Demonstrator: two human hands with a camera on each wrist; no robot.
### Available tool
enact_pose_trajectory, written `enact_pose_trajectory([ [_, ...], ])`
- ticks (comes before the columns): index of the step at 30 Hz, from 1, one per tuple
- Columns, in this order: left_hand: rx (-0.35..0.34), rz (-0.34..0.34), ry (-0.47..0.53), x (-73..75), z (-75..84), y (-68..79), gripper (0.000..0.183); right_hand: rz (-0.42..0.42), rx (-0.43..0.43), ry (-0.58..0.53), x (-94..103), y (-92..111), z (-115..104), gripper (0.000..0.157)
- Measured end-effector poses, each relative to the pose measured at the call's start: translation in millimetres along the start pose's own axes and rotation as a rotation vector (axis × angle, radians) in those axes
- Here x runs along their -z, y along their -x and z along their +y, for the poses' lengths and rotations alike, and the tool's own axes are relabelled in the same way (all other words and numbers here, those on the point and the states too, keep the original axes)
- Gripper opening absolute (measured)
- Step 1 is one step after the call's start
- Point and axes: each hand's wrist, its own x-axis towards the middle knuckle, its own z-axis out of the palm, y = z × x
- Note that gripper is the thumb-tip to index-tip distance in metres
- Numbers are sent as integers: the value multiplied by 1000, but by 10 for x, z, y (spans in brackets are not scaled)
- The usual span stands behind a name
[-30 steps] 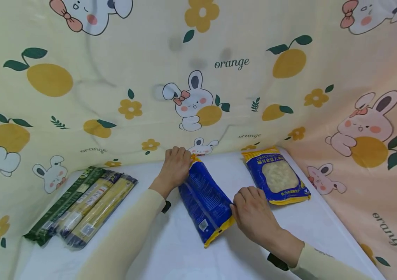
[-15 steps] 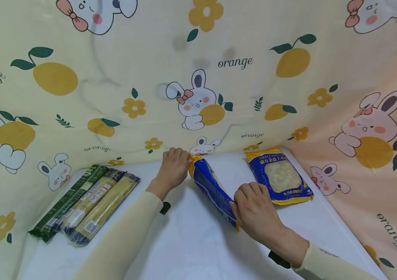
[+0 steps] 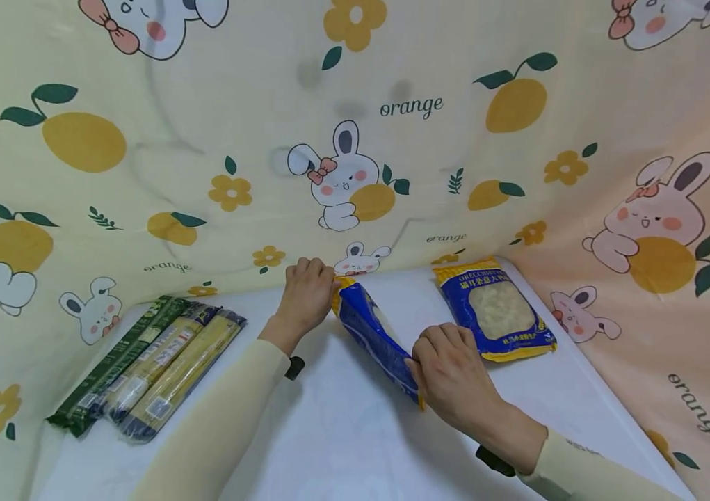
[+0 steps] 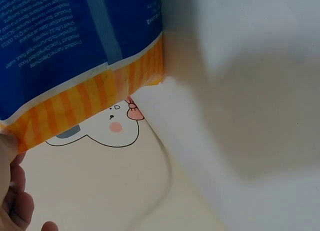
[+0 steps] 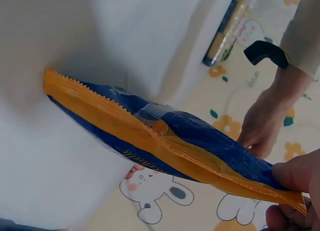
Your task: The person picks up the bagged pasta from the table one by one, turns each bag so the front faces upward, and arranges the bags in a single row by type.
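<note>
Both arms reach forward over the white table (image 3: 323,431), the left hand (image 3: 307,296) farther out, the right hand (image 3: 455,369) nearer, knuckles up on each. The left hand pinches the far yellow end of a blue-and-yellow pasta bag (image 3: 372,335) at its corner; the right hand pinches a corner of the near end between thumb and curled fingers. The bag hangs slantwise between them, tipped up on edge over the middle of the table; I can't tell whether it touches the top. Just beyond the right hand lies an orecchiette bag (image 3: 498,313), window up. Well off to the left, a green packet (image 3: 122,365) and two long-pasta packets (image 3: 187,376) lie side by side. Behind hangs a rabbit-and-orange printed cloth (image 3: 254,118).
</note>
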Motion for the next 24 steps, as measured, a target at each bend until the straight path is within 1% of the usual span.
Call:
enact_pose_trajectory([
  [7,-3,-16,-8,42,-23,23,33,15,34,-1,-23,-19,-55,26],
  [14,-29,-19,-65,71,-63,30,32,13,35,1,-42,-35,-104,26],
  [19,-52,-41,-102,85,-85,38,32,-1,29,-13,-50,-26,-127,26],
  [24,-49,-63,-130,91,-94,61,35,16,53,-45,-71,-14,-147,25],
])
